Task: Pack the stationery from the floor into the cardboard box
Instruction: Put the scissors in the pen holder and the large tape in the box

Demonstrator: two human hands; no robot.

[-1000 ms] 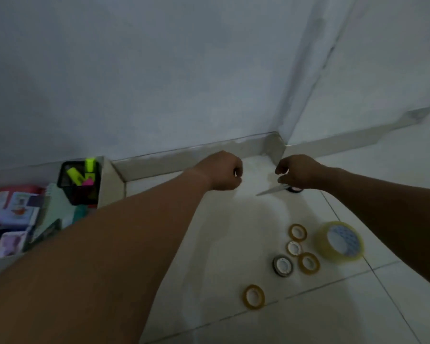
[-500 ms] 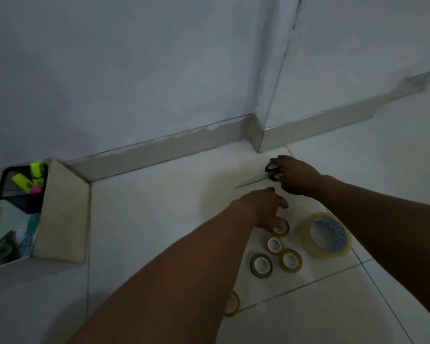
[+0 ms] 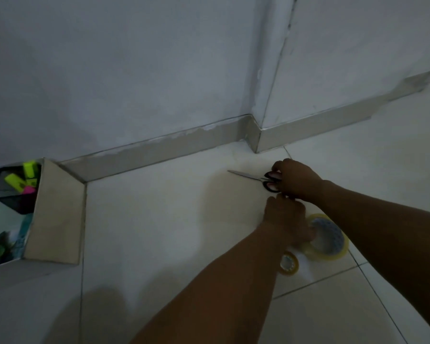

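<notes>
The right hand [image 3: 296, 180] is gripping the black-handled steel scissors [image 3: 261, 179]; the left hand [image 3: 287, 222] is covering small tape rolls beside the large clear tape roll [image 3: 330, 238], its grip hidden.

Both bare forearms reach in from the lower right of the frame toward its middle right. The right hand [image 3: 297, 180] sits higher, knuckles up, wrist bent, its fingers curled around the black handles of the scissors [image 3: 271, 182]. The left hand [image 3: 287, 222] lies just below it, back of the hand facing up, fingers bent downward; whether they hold anything cannot be seen from here. The 2 hands nearly touch, the left forearm crossing the bottom centre of the frame.
</notes>
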